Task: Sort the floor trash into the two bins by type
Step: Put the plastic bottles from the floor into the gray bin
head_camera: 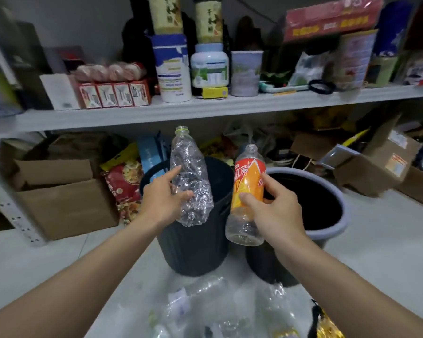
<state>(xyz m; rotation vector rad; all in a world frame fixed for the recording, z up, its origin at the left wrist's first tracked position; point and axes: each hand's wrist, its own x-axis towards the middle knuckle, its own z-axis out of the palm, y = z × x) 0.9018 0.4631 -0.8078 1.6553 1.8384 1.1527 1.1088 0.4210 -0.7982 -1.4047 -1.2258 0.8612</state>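
Left hand (165, 198) grips a crushed clear bottle (191, 178); right hand (270, 207) grips an orange-labelled bottle (247, 193), label characters blurred, above two bins (198, 252).

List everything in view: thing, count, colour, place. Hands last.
Crushed bottle: one, clear, over the left bin.
Labelled bottle: one, orange label, between the bins.
Left bin: one, dark, on the floor.
Right bin: one, grey-rimmed, beside it.
Floor trash: several clear bottles, bottom edge.
Cardboard boxes: several, brown, under the shelf.
Shelf: one, white, crowded with jars and packets.
Left hand: grip on crushed bottle.
Right hand: grip on labelled bottle.
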